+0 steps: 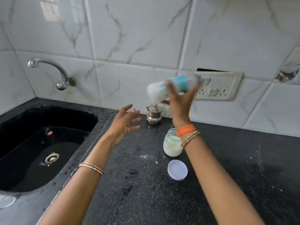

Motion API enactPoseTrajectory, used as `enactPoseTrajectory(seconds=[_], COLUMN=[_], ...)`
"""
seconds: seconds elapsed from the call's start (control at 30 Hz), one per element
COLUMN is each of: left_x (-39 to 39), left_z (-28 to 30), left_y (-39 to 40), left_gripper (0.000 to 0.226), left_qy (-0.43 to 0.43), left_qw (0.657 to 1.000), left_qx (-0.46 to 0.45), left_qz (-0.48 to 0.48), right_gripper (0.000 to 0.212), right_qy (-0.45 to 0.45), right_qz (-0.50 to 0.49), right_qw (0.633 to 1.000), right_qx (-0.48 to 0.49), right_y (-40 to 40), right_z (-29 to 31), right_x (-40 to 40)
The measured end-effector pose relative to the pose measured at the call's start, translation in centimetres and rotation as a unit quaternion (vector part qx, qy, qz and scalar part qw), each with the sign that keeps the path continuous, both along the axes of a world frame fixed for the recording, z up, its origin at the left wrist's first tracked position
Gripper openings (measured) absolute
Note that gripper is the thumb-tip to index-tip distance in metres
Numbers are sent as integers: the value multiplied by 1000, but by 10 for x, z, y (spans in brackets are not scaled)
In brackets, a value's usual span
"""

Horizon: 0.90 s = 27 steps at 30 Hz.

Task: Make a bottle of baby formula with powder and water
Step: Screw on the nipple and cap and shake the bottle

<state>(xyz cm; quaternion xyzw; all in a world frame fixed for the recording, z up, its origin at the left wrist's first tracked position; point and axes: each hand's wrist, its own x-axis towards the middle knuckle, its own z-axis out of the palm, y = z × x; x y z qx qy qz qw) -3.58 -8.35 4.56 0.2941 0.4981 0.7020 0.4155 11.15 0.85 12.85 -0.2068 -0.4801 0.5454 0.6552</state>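
My right hand is raised above the black counter and grips a baby bottle, which lies nearly on its side and is blurred by motion; it is whitish with a blue-green band. My left hand hovers to its lower left, fingers spread, holding nothing. Below my right wrist stands an open glass jar of white powder. Its white lid lies flat on the counter in front of it. A small steel lidded pot stands by the wall, under the bottle.
A black sink with a drain is set into the counter on the left, with a steel tap on the tiled wall above it. A switch and socket plate sits on the wall behind the bottle. Powder specks dot the counter.
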Motion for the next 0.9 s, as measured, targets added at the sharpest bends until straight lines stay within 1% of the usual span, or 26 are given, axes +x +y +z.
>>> enactPoseTrajectory(seconds=[0.03,0.07,0.1,0.13,0.17,0.2,0.23,0.27,0.3,0.33,0.4,0.43,0.47,0.5,0.53,0.57,0.6,0.67,0.7,0.73,0.77,0.8,0.83,0.87,0.9], left_x=[-1,-1,-1,-2,-1,0,0,0,1,1,-1,-1,-1,-1,0,0,-1,0,2,3,5,6,8,9,9], left_z=[-3,-5,-6,-7,-7,-8,-8,-8,-9,-9,-11,-11,-12,-12,-11,-10,-10,-8,-7,-7,-7,-6,-5,-3,-2], left_y=[0,-1,-1,-2,-3,-4,-5,-5,-5,-5,-5,-5,-5,-5,-4,-3,-2,-1,0,0,1,3,4,6,7], left_gripper=[43,41,39,36,33,30,26,23,21,21,23,24,24,24,23,23,22,21,21,21,21,21,21,21,21], left_qy=[9,17,22,21,17,17,25,34,39,42,43,41,41,47,53,52,48,40,38,38,41,39,29,14,2], left_qw=[1000,1000,999,999,999,999,999,999,998,998,999,999,999,998,998,998,998,999,999,999,999,999,999,1000,1000], left_qx=[-16,-24,-26,-24,-22,-24,-31,-38,-43,-42,-32,-30,-32,-36,-38,-38,-34,-19,-17,-19,-22,-20,-16,-9,-2], left_qz=[1,4,7,12,16,16,12,5,1,1,7,7,5,1,-2,-1,3,9,7,2,-5,-11,-15,-15,-13], right_gripper=[81,81,81,82,83,84,84,84,82,81,85,86,86,85,85,84,81,79,80,81,82,82,81,80,79], right_qy=[-78,-95,-64,10,48,41,-41,-135,-180,-166,-44,-3,-22,-104,-199,-244,-227,-77,-35,-51,-141,-254,-308,-293,-215], right_qz=[34,26,-11,-47,-75,-73,-53,-24,-18,-33,-99,-118,-106,-67,-34,-20,-24,-91,-111,-91,-57,-28,-13,-25,-46], right_qw=[996,994,997,999,996,996,996,983,971,972,988,988,987,983,965,950,954,980,980,978,966,934,909,914,942], right_qx=[41,54,42,6,0,18,67,121,154,161,107,103,117,139,168,192,196,158,163,182,209,251,279,280,254], right_y=[-4,-4,-5,-6,-1,-4,-8,-9,-8,-6,-4,4,8,9,14,18,21,20,24,23,22,24,24,25,20], right_z=[-8,-15,-16,-16,-21,-19,-18,-23,-29,-30,-24,-24,-20,-16,-16,-18,-20,-18,-19,-15,-10,-9,-10,-10,-7], right_x=[1,1,1,2,1,2,2,3,5,5,6,7,9,12,15,19,22,26,28,30,30,31,33,35,35])
